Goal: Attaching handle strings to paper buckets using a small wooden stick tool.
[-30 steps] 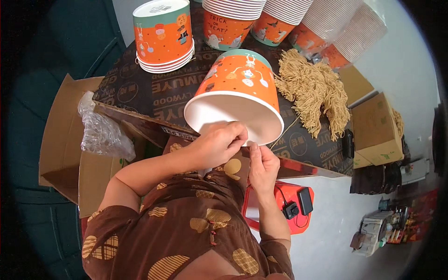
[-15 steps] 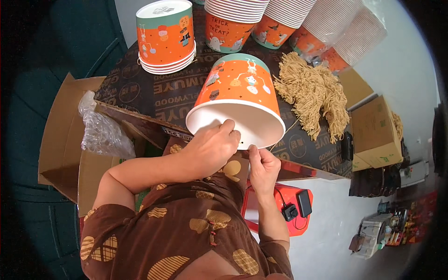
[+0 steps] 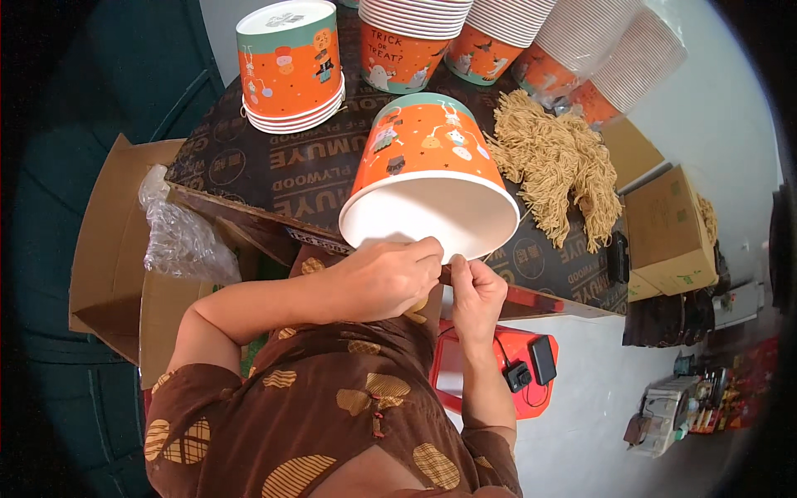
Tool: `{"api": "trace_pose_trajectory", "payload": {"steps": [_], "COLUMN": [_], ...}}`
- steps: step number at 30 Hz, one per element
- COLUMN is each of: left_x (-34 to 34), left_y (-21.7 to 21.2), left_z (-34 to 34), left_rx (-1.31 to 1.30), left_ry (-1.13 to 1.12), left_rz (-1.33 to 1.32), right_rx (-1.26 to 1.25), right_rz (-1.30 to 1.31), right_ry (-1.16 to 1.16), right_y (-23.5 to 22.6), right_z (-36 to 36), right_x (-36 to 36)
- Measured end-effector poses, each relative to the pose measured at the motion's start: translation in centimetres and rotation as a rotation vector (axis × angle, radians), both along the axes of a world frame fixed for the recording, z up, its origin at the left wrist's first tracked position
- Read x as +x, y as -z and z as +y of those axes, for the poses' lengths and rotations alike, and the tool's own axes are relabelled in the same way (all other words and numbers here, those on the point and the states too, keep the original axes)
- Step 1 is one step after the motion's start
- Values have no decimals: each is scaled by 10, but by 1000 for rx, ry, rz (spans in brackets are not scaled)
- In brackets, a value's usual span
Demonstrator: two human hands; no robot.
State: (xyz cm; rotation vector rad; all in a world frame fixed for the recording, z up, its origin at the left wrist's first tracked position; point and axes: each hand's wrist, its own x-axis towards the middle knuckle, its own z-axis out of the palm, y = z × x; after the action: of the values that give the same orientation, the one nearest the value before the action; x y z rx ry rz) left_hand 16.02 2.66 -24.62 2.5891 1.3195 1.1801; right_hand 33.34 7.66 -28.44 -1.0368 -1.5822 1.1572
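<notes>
An orange paper bucket point(image 3: 427, 166) with a teal band and cartoon prints lies tilted on the dark plywood board point(image 3: 274, 174), its white open mouth facing me. My left hand point(image 3: 386, 278) pinches the near rim of the bucket, fingers closed on it. My right hand point(image 3: 475, 292) sits just to the right, fingers pinched at the same spot on the rim, possibly on a thin string that I cannot make out clearly.
A pile of tan string point(image 3: 556, 166) lies right of the bucket. Stacks of matching buckets point(image 3: 290, 66) stand at the back. An open cardboard box point(image 3: 116, 241) with clear plastic wrap point(image 3: 178, 236) is at left, a red stool point(image 3: 498, 373) below, brown boxes point(image 3: 664, 232) at right.
The bucket has tipped a little, its mouth turning further toward me. Both hands stay pinched at the near rim with small finger shifts.
</notes>
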Motion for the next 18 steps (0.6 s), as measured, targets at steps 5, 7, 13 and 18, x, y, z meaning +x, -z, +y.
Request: {"api": "trace_pose_trajectory", "payload": {"steps": [5,7,13,18], "left_x": [2,2,1,-5], "left_y": [5,4,-11,-34], "left_z": [0,1,4,1], "left_rx": [-134,-130,-114,-360], "left_ry": [54,45,12,14], "left_rz": [-84,-86,-181,-476], "right_rx": [-30,-43,-148,-146], "right_rz": [-4,21,100,218], "right_ry": [-27,-42,-114,-196], "right_y": [-9,-11,-34,-41], "right_z": [-1,-1,-9,-10], "right_x": [2,3,3,5]}}
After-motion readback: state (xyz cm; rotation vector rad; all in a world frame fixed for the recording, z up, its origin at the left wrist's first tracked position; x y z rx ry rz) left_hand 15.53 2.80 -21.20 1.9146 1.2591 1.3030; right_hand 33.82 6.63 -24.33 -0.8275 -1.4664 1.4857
